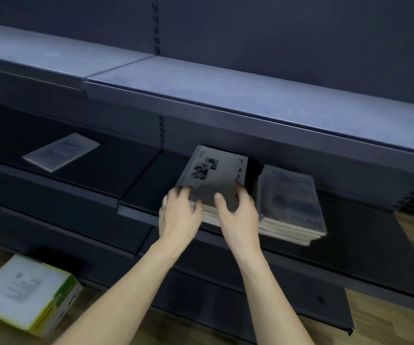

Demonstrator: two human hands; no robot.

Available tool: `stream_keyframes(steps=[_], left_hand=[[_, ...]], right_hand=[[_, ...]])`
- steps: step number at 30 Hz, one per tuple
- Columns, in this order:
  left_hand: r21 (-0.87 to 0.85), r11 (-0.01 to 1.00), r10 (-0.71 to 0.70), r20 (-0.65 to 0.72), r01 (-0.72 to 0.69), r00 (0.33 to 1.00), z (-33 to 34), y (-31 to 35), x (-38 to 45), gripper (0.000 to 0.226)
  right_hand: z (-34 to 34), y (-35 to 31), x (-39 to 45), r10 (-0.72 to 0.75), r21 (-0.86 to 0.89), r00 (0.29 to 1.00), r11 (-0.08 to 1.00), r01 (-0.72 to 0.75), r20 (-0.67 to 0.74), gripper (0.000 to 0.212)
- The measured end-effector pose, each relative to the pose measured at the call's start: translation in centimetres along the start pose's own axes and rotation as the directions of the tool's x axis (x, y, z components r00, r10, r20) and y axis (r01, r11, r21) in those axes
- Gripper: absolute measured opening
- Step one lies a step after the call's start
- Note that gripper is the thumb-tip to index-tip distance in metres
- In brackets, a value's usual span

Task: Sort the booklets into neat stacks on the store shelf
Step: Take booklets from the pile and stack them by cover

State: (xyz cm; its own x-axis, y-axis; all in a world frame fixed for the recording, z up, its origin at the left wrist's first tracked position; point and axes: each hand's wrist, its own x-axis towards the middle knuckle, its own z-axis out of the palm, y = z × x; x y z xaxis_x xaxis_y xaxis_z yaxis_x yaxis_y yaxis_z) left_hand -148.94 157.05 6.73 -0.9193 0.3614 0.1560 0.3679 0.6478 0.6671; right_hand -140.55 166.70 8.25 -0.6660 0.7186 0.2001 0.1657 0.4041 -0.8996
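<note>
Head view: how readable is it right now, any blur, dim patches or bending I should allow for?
Head view: dim and bluish overall; the shelf deck is nearly black under the upper shelf. Motion blur smears the right stack, the lone booklet and the floor box. The grey stack between left hand and right hand is sharpest, its print only partly legible. Wide-angle lens bows the shelf edges.

Grey booklet stack [213, 180] mid shelf, blue-print stack [291, 202] just right, single booklet [61, 151] far left

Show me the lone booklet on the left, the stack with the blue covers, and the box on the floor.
lone booklet [61, 151], head view, middle of its cover.
blue-covered stack [291, 195], head view, top cover.
box [22, 286], head view, white top face.
</note>
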Motion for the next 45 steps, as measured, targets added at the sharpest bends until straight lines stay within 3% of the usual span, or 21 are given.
stream_keyframes(steps=[4,19,35,41,45], left_hand=[[0.003,0.999,-0.036,-0.011,0.036,0.999,-4.7,-4.8,0.9,0.049],[-0.006,0.989,-0.15,-0.119,0.151,0.981,-17.8,-20.9,4.3,0.047],[0.009,0.947,-0.312,-0.218,0.322,0.925,-21.6,-31.7,16.8,0.045],[-0.014,0.94,-0.335,-0.211,0.34,0.918,-21.9,-35.6,21.2,0.045],[0.002,0.948,-0.313,-0.157,0.317,0.937,-22.5,-38.2,25.4,0.046]], right_hand=[[5.6,-2.8,-1.4,-0.032,-0.059,0.996,0.998,0.037,0.082,0.065],[25.1,-10.3,-4.7,-0.011,-0.021,0.948,1.0,0.018,0.319,0.07],[43.1,-11.4,3.9,0.054,-0.035,0.827,0.999,-0.042,0.56,0.074],[48.5,-11.8,6.7,0.111,-0.12,0.811,0.991,-0.051,0.574,0.069],[52.2,-12.3,7.9,0.16,-0.166,0.839,0.983,-0.084,0.52,0.075]])
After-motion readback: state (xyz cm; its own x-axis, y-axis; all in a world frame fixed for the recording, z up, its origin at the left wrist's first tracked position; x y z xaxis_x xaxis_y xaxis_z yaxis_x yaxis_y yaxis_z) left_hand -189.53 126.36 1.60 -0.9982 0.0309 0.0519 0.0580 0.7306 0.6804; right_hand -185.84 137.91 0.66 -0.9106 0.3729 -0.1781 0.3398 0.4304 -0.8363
